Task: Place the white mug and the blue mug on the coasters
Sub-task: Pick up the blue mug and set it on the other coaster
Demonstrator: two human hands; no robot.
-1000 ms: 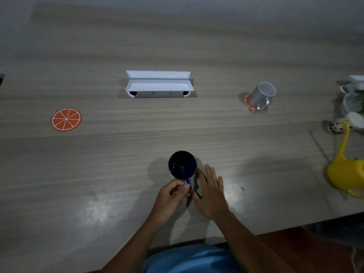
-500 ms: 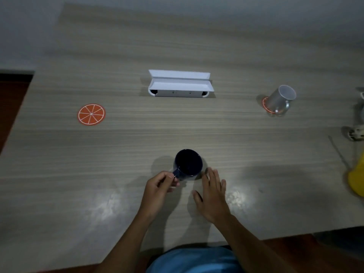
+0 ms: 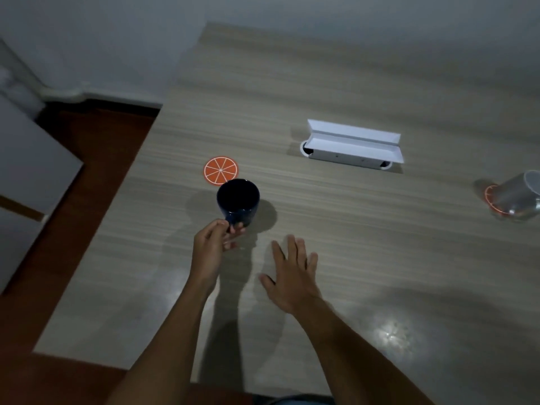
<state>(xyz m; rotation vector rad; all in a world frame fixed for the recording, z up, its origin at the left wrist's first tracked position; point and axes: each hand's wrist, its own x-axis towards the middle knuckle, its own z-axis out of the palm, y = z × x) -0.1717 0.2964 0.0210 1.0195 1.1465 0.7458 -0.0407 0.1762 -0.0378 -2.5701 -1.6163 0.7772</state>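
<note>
Right now the left hand (image 3: 211,247) is pinching the handle of the blue mug (image 3: 238,202), which is sitting upright just beyond its fingertips, whether lifted or resting on the tabletop (image 3: 336,229) being unclear. Just past the mug, an orange-slice coaster (image 3: 220,170) is lying flat, partly hidden by the mug's rim. Beside the left hand, the right hand (image 3: 292,276) is hovering palm down with fingers spread, holding nothing. Far off to that hand's right, the white mug (image 3: 517,197) is standing on a second coaster (image 3: 488,197). Beyond both hands, a white box (image 3: 353,146) is lying open.
</note>
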